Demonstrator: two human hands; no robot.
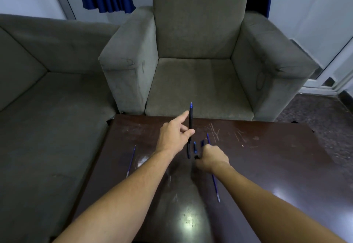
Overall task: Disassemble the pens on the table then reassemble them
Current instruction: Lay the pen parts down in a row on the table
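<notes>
Honestly, biggest risk is the dark surface [267, 166] itself: it's glossy, with glare patches at lower centre, so loose round parts can roll, and the blue refill [131, 161] at mid-left lies near the left edge, so a forearm nudge could send it off. Next, the left hand [172, 137], centre frame, holds the black pen barrel [190, 126] upright, blue tip pointing up toward the armchair [198, 61], pinched only between thumb and fingers [182, 117] about mid-length; that light grip could let it twist or slip once a part gets pushed in from below. Right hand [214, 157], just right of centre, is knuckles-up and curled closed low over the surface; it seems to be gripping a small black piece [196, 157] at its left side, though I can't tell for sure. It also lies over a second blue refill [214, 183] running diagonally beneath it, so lifting carelessly may drag that. Smallest: two short caps or tips [195, 146] lie just beside the knuckles, easy to flick away or mix up.
</notes>
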